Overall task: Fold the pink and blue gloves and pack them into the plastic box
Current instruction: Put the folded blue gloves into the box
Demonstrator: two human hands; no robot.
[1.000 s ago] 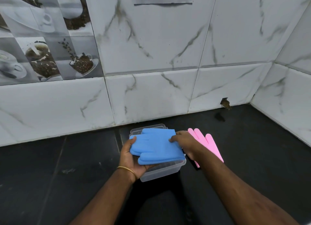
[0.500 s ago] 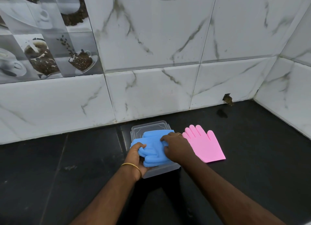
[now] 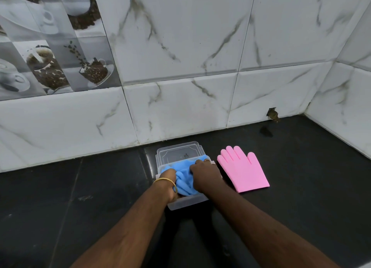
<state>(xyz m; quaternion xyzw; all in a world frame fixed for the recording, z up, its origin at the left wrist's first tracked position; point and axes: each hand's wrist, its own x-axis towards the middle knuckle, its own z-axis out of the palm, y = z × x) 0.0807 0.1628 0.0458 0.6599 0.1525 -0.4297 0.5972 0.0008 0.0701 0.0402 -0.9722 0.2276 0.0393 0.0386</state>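
Note:
A clear plastic box [image 3: 187,203] sits on the black counter near the wall. The blue glove [image 3: 185,180] is bunched up inside it, partly bulging over the rim. My left hand [image 3: 168,178] grips the glove's left side, fingers curled into it. My right hand [image 3: 205,175] presses down on the glove's right side with fingers bent over it. The pink glove [image 3: 243,170] lies flat on the counter just right of the box, fingers pointing toward the wall.
The box's clear lid [image 3: 180,151] lies behind the box against the marble-tiled wall [image 3: 180,67]. A side wall [image 3: 351,107] closes the counter on the right. Dark counter [image 3: 80,197] spreads to the left and right.
The blue glove went from lying spread across the box top to being crumpled down into the box. Both hands moved inward and lower with it; the pink glove came fully into view.

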